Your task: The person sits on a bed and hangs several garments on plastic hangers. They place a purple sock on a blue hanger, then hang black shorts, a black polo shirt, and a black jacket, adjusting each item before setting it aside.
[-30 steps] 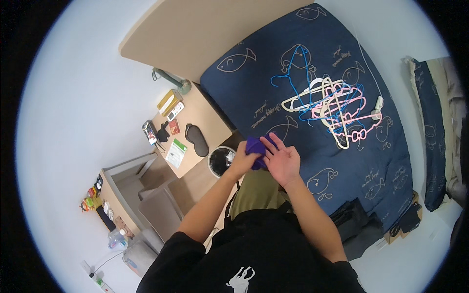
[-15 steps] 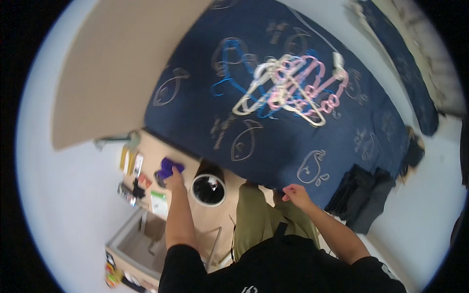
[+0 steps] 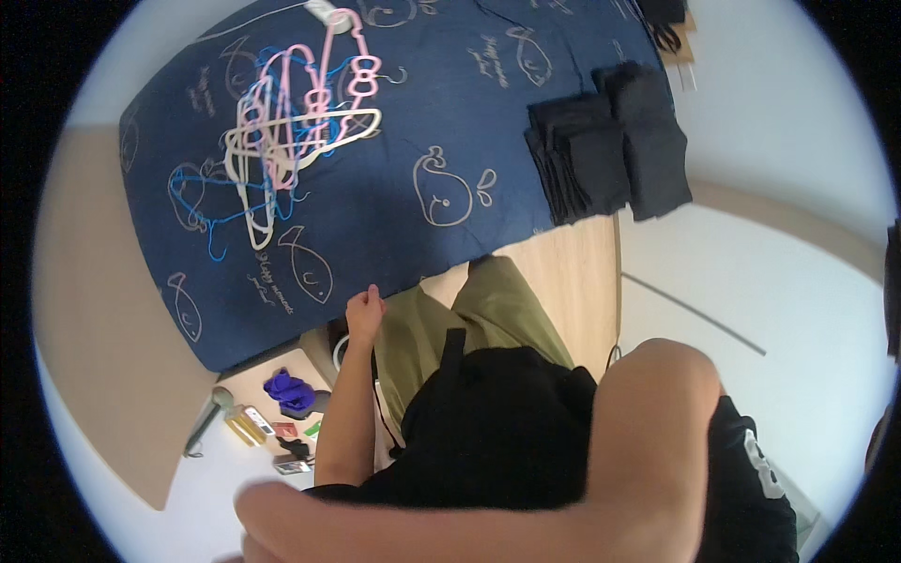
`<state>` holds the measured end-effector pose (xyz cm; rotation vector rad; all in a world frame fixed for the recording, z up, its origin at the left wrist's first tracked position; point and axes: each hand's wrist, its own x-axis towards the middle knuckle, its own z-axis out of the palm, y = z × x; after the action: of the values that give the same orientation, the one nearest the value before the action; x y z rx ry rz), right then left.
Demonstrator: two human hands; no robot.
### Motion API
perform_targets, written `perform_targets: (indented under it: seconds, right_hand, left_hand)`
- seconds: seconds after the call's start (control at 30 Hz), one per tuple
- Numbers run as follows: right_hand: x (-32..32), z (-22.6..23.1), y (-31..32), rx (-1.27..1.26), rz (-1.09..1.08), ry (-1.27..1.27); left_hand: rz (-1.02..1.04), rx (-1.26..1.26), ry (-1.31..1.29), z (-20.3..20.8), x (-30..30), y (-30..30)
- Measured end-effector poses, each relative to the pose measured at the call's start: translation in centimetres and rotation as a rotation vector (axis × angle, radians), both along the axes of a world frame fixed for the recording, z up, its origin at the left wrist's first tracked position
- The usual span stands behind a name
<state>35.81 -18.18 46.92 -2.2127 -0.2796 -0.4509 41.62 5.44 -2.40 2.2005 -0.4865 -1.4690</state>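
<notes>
Sprawling across the bed [image 3: 450,103], pink, white and blue hangers [image 3: 300,118] lay tangled. The purple cloth [image 3: 289,390] sat on the table [image 3: 255,379], overlapping a mask [image 3: 320,403]. The left hand [image 3: 365,315], beside the bed's edge, was curled in and empty. The right hand [image 3: 413,533] loomed blurred, cropped; its spread and hold couldn't be told. Black clothes [image 3: 591,150] lay rightmost.
</notes>
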Motion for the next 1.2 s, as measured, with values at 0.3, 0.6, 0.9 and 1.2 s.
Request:
perform_targets:
  seconds: [0.3,0.6,0.9,1.2]
  right_hand:
    - [-18.1,3.3,-8.2,-0.044,-0.303,-0.113]
    - [-39.0,-2.0,-10.5,-0.017,-0.984,-0.499]
    - [-50.2,-23.4,-16.2,0.739,-1.268,0.162]
    - [-58.4,-53.4,-21.0,0.084,-1.637,0.54]
  left_hand:
    - [-0.199,0.158,-0.244,-3.0,1.9,3.0]
    - [-0.267,0.169,-0.212,4.2,-14.3,-6.8]
    - [-0.423,-0.145,-0.221,0.8,-34.4,-27.5]
    - [-0.01,0.041,-0.224,-4.6,-42.9,-39.0]
